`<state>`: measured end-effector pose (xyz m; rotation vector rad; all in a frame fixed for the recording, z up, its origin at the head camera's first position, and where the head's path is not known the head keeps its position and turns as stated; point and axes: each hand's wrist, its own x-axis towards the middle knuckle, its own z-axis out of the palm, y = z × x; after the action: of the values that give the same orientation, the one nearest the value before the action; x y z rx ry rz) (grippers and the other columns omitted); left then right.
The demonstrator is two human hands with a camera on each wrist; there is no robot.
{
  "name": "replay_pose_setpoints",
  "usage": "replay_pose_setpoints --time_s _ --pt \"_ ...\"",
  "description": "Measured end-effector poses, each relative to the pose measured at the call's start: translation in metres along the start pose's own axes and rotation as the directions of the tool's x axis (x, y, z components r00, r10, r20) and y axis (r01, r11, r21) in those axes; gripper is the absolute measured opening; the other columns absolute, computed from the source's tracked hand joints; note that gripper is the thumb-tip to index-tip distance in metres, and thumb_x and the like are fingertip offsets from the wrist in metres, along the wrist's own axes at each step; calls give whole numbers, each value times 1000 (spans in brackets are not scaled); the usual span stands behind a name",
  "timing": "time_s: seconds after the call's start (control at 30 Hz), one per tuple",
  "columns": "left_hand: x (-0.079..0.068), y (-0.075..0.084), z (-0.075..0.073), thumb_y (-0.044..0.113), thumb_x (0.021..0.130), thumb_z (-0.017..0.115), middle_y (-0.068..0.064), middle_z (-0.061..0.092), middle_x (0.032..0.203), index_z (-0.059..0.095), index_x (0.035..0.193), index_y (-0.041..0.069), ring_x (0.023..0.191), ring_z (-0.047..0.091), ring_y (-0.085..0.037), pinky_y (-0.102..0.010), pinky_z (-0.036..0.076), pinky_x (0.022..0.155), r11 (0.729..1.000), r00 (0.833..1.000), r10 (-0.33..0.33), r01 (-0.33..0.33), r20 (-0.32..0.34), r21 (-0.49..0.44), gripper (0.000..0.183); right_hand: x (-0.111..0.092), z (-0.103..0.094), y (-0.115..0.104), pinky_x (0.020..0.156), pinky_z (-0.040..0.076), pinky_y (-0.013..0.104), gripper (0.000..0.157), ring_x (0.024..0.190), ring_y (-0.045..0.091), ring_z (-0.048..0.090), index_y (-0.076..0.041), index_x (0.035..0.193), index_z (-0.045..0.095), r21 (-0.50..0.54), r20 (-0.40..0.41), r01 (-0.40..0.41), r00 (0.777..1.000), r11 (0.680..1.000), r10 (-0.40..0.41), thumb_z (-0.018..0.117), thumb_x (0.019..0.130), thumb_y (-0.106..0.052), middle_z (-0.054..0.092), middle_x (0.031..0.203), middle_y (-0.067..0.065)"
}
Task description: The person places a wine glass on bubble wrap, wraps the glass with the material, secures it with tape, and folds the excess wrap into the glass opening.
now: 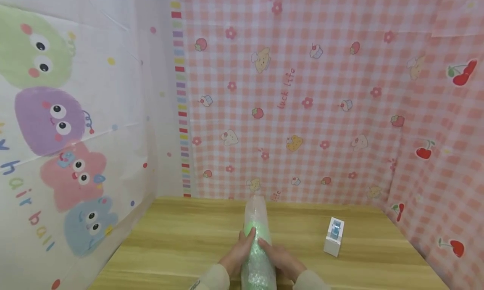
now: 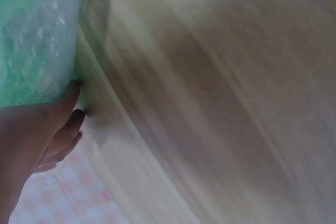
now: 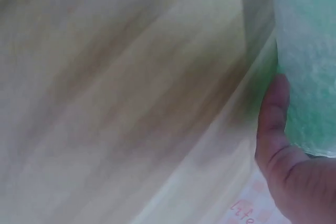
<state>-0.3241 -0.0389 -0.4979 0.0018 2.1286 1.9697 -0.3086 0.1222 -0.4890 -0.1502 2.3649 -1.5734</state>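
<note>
A long, roughly cylindrical bundle in clear bubble wrap (image 1: 259, 267), green showing through it, lies lengthwise on the table in the middle of the head view. My left hand (image 1: 237, 251) holds its left side, thumb on top. From the right, my right hand (image 1: 283, 258) holds it too, thumb also lying over the wrap. The left wrist view shows fingers (image 2: 65, 135) curled at the bundle's (image 2: 37, 40) lower edge. In the right wrist view, a finger (image 3: 273, 108) presses along the wrapped side (image 3: 310, 77). What the wrap contains cannot be made out.
A small white box (image 1: 332, 246) with a blue-grey picture or window on top stands on the wood-grain table (image 1: 181, 239) to the right. Pink checked cloth (image 1: 295, 122) hangs behind and at the right; a white cartoon-printed sheet (image 1: 124, 92) hangs at the left.
</note>
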Motion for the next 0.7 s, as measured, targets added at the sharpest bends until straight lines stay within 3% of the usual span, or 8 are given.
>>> replay_pose_setpoints --time_s 0.17,0.3,0.4,0.5,0.6,0.7 --pt "2 14 2 70 92 48 -45 10 150 -9 151 -9 136 14 -63 -74 14 108 999 998 35 -35 -53 1 114 3 -3 -5 89 52 57 79 99 32 64 15 135 43 33 18 128 992 991 -128 40 102 -57 65 108 16" --pt "5 30 0 65 91 56 -40 31 144 0 153 -6 131 34 -56 -66 26 110 995 993 93 -95 -69 -18 109 6 -3 -10 89 52 55 74 102 31 63 9 145 34 37 -23 226 974 973 -225 46 102 -51 63 115 16" --pt "4 42 -4 58 94 59 -28 43 136 8 153 -1 119 52 -43 -57 42 103 983 986 160 -163 -40 -84 98 9 -3 -16 89 53 53 72 105 32 62 5 148 30 12 -69 297 953 955 -296 53 101 -45 60 121 19" --pt "3 53 -8 54 96 57 -21 47 134 11 155 6 112 57 -32 -52 49 97 966 978 210 -205 15 -158 89 12 -4 -22 91 52 50 77 111 34 60 0 152 21 -2 -83 368 927 930 -366 61 98 -39 53 131 23" --pt "1 60 -10 51 98 57 -17 46 138 12 157 13 116 55 -29 -49 47 99 954 967 245 -228 73 -194 83 15 -5 -27 95 51 49 86 117 35 57 -5 154 11 10 -76 415 907 910 -413 67 95 -34 46 139 24" --pt "-1 64 -11 49 98 58 -14 43 144 14 158 16 126 48 -30 -50 39 107 953 959 265 -244 101 -181 82 15 -6 -31 94 52 47 91 117 34 57 -7 154 10 -3 -94 439 894 898 -437 72 92 -30 46 138 23"
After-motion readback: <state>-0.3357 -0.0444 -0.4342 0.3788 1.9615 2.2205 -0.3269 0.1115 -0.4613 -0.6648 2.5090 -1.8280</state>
